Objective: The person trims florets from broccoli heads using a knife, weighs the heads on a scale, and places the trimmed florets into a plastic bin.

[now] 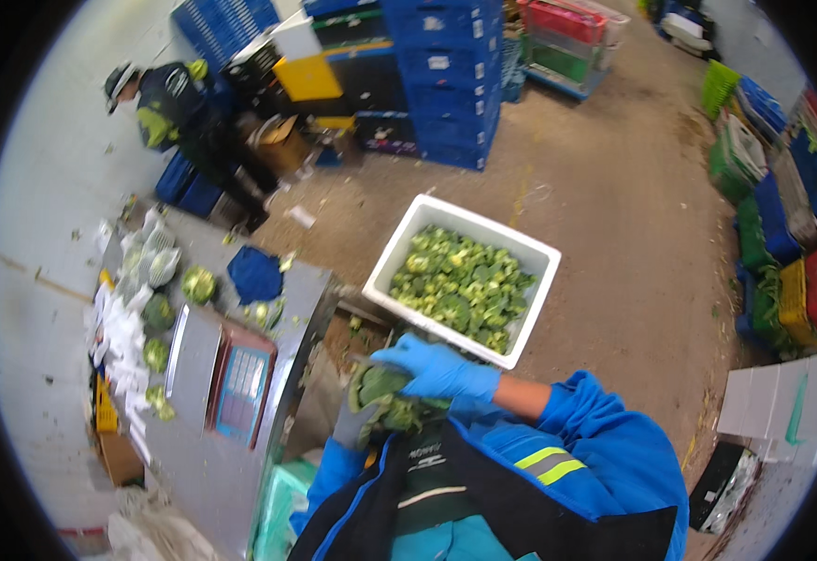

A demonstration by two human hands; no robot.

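Observation:
My left hand [354, 425], in a grey glove, grips a green broccoli head [385, 387] with leaves around it, close in front of my chest. My right hand [436, 368] wears a blue glove and lies over the top of the head, fingers bent. A thin greyish strip shows by its fingertips, perhaps a blade; whether the hand holds it is unclear. Just beyond my hands stands a white foam box [549, 280], partly filled with cut broccoli florets [461, 280].
To the left, a metal table [191, 484] carries a scale [244, 386], a blue cloth [256, 275], cabbages [199, 284] and net-wrapped produce [159, 256]. A person [177, 105] stands beyond it. Stacked blue crates [450, 84] rise ahead; more crates [766, 224] line the right.

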